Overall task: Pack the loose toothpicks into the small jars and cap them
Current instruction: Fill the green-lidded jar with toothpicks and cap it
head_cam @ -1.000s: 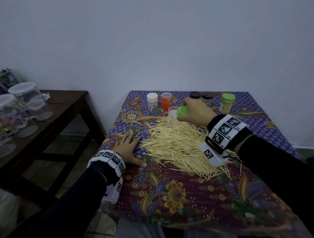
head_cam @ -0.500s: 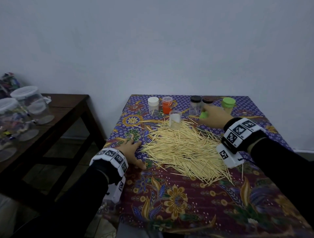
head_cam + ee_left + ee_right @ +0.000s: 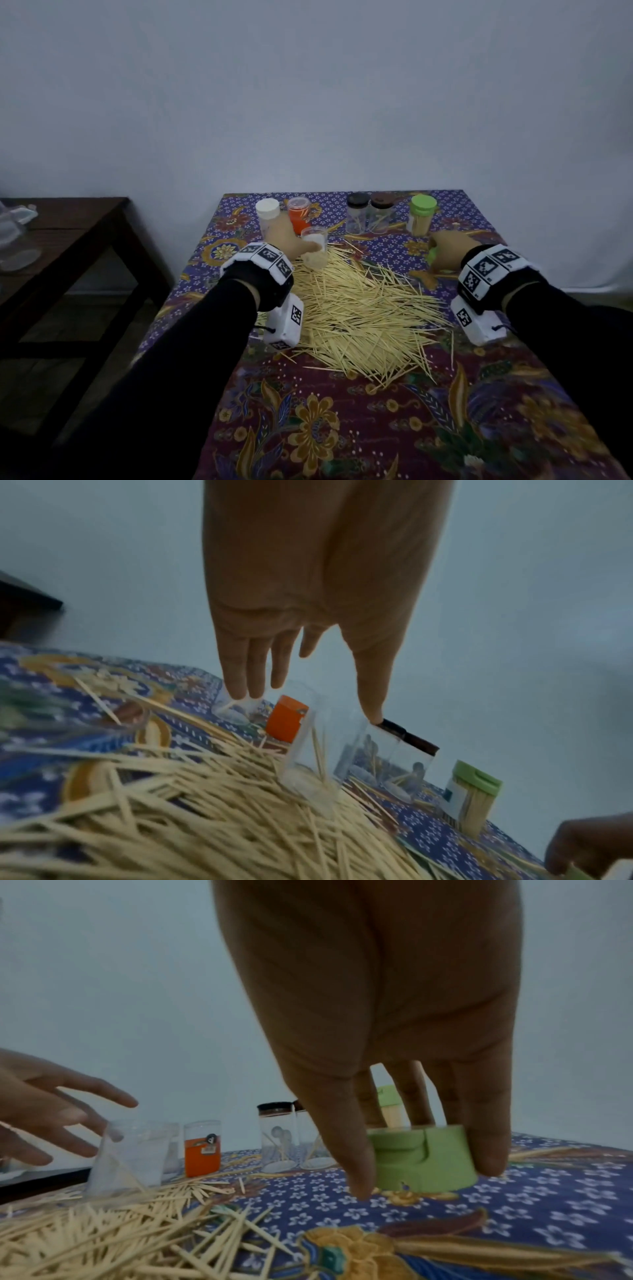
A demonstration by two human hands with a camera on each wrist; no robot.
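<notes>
A heap of loose toothpicks [image 3: 356,308] [image 3: 171,818] [image 3: 103,1237] covers the middle of the patterned tablecloth [image 3: 342,428]. At the heap's far edge stands an uncapped clear jar [image 3: 315,251] [image 3: 322,756] [image 3: 126,1158], tilted, with a few picks inside. My left hand [image 3: 294,240] [image 3: 304,696] reaches over it with straight fingers, and the thumb touches its rim. My right hand [image 3: 445,255] [image 3: 424,1164] pinches a green cap [image 3: 433,255] [image 3: 421,1158] that rests on the cloth at the right.
Along the table's far edge stand a white-capped jar [image 3: 268,214], an orange jar [image 3: 299,214], two dark-capped jars [image 3: 358,212] and a full green-capped jar [image 3: 422,217]. A dark wooden side table [image 3: 68,233] with clear tubs is on the left.
My left hand left the near-left cloth and moved forward to the open jar. My right hand carried the green cap rightwards from the jar and lowered it onto the cloth.
</notes>
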